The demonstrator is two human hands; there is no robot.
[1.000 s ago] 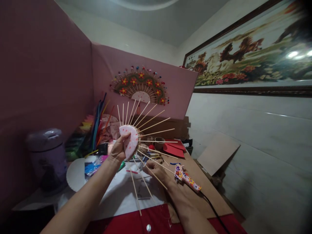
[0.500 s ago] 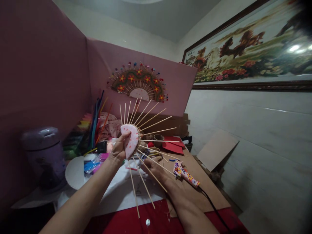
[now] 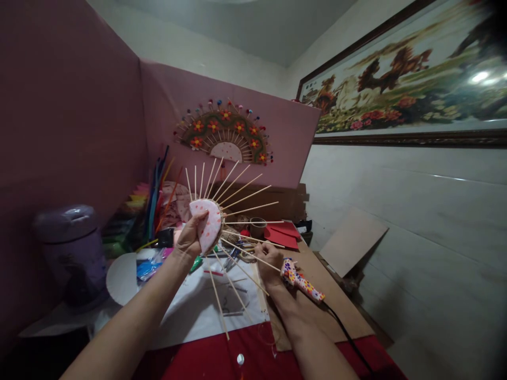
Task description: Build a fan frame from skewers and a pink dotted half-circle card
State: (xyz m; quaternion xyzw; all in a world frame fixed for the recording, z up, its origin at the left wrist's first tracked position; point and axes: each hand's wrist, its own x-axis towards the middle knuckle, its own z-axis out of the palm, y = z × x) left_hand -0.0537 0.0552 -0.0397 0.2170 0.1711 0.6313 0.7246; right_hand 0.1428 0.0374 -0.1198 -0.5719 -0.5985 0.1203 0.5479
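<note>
My left hand (image 3: 189,237) grips a half-round pink piece with red spots (image 3: 209,227), thumb on its front face. Thin wooden sticks (image 3: 245,183) fan out from its curved edge, where a band of twine shows. My right hand (image 3: 270,258) is closed in a pinch beyond the lower right sticks, a little way from the pink piece. Whatever its fingers hold is too small to make out. A flower-patterned glue gun (image 3: 303,285) lies just right of it on brown cardboard (image 3: 336,316).
A finished-looking fan decoration (image 3: 225,129) hangs on the pink panel (image 3: 293,137). Red paper (image 3: 283,235) and a tape roll (image 3: 258,226) lie behind the right hand. At left stand a purple canister (image 3: 71,258) and a white disc (image 3: 122,279). A black cord (image 3: 348,338) trails forward.
My right hand has moved up and to the right, away from below the fan, and its fingers are now closed. The left hand and the stick fan have shifted slightly left.
</note>
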